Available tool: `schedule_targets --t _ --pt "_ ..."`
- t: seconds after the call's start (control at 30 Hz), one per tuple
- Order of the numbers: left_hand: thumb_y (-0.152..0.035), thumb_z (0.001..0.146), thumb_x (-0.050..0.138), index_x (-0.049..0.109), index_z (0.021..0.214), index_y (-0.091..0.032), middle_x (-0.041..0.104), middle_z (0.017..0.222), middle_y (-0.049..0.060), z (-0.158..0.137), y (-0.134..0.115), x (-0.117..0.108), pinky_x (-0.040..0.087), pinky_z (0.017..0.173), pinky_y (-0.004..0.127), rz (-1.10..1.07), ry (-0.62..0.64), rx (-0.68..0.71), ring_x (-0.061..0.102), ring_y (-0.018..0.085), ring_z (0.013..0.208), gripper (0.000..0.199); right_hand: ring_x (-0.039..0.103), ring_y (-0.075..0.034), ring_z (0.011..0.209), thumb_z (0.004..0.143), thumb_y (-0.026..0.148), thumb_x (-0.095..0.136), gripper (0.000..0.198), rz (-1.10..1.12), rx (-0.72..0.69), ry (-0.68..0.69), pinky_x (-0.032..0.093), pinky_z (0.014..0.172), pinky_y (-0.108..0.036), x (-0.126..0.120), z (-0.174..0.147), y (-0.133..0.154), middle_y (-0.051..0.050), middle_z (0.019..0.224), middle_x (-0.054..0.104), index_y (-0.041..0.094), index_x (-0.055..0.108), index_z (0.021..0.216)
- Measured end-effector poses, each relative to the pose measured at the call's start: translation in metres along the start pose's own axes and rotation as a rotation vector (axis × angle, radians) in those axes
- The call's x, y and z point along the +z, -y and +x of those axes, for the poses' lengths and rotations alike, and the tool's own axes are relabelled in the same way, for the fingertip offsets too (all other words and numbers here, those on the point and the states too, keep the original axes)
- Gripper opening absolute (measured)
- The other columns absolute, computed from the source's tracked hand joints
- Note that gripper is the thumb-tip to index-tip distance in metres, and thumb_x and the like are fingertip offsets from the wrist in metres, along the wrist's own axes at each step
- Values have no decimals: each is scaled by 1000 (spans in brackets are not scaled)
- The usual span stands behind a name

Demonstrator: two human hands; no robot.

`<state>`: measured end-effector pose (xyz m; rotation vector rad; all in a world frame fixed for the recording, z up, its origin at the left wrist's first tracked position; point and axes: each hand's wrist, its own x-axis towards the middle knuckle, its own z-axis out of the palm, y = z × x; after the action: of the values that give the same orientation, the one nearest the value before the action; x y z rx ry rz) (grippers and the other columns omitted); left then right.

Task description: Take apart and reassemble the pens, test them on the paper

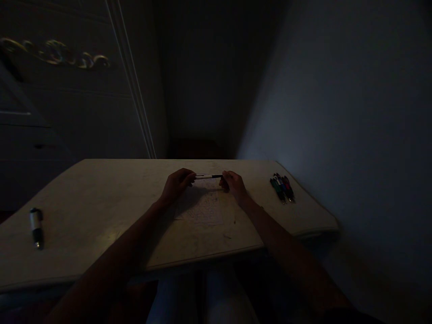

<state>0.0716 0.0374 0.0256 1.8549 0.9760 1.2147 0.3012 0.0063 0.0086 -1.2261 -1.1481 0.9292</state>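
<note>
Between my two hands a slim pen (208, 177), part white and part black, is held level above the table. My left hand (178, 182) pinches its white end with thumb and fingertips. On the other side my right hand (233, 183) has its fingers closed on the black end. Below the pen, pale line drawings or markings (205, 211) show on the tabletop; in the dim light I cannot tell whether they are on a sheet or on the surface itself.
The pale table (128, 189) has a bunch of several pens (282, 188) at its right. A white and black pen (36, 228) lies near the left end. A bare wall (337, 112) rises on the right; a dark cabinet (74, 108) with gold trim stands at left.
</note>
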Motion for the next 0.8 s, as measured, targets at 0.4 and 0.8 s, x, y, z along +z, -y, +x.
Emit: schedule_targets --t 0.4,0.8 --pt "-50 72 72 67 98 -19 70 92 7 -1 2 -1 51 63 27 123 69 72 64 17 72 41 47 -9 43 70 74 62 56 7 -17 -12 35 38 -20 -1 0 -1 -1 57 60 19 54 66" --pt "-64 87 44 66 66 -15 60 53 4 -2 -3 -4 41 52 25 143 -32 -98 56 15 51 57 51 -11 51 77 65 56 46 -79 -49 -20 39 45 -22 -4 3 -6 -2 62 61 20 54 71"
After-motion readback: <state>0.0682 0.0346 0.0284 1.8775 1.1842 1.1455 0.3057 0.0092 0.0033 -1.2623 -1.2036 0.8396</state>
